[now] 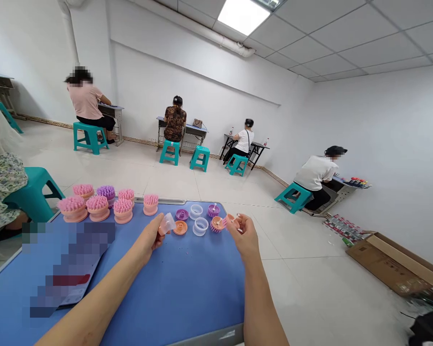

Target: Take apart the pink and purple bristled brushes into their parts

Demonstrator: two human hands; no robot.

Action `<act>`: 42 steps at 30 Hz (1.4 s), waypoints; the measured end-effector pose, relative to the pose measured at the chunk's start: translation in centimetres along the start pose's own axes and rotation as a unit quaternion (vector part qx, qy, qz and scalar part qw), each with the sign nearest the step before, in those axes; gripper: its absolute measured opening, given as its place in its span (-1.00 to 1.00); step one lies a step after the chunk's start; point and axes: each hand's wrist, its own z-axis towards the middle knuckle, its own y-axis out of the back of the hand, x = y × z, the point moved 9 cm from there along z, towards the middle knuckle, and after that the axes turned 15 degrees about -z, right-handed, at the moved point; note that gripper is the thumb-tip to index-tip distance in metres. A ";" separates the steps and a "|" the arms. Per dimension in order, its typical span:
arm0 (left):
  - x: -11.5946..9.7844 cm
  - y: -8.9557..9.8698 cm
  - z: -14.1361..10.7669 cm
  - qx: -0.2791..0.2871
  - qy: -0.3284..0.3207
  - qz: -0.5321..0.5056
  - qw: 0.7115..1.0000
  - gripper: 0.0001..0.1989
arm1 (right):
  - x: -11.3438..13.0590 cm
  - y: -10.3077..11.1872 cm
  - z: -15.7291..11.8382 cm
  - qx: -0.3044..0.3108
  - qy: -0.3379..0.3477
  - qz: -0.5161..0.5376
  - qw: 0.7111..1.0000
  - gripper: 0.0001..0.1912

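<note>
Left hand (151, 236) has a clear plastic ring (169, 222) gripped in its fingers (159, 222), just left of that orange disc (181, 231) on the tabletop (187, 288). Right hand (248, 238)'s pinching a peach brush part (233, 220), well right of the disc.

Brushes (97, 207) sit at the table's (187, 298) far left, flat packet (75, 283) nearer the camera. Then, left to right: left hand (152, 236), discs (181, 230), rings (199, 234), bristle heads (217, 224), right hand (246, 236). Carton (386, 266) on floor right of table; desks (193, 130) behind, by the wall.
</note>
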 end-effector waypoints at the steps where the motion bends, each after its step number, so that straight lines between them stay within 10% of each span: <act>1: -0.1 -0.1 -0.1 0.002 -0.004 -0.002 1.000 -0.53 | -0.7 -0.2 -0.2 0.013 -0.007 -0.011 1.000 -0.48; 13: -0.6 -0.8 -0.3 0.034 -0.010 -0.061 0.998 -0.59 | -2.7 -2.4 -1.0 0.093 -0.007 -0.091 0.992 -0.43; 23: -1.7 -1.7 -1.3 0.083 -0.070 0.017 0.994 -0.59 | 0.0 1.0 -1.9 -0.060 0.024 0.000 0.998 -0.57; 27: -1.2 -3.8 -2.3 0.149 -0.096 0.097 0.979 -0.54 | 1.9 -0.6 -3.3 -0.005 0.066 0.042 0.997 -0.62; 34: 0.0 -7.5 -5.2 0.238 -0.233 0.351 0.875 -0.57 | 4.4 -8.4 -7.5 0.374 0.109 0.113 0.914 -0.41; 42: 0.3 -9.2 -7.7 0.306 -0.392 0.440 0.748 -0.53 | 3.8 -7.9 -6.9 0.371 0.046 0.164 0.913 -0.62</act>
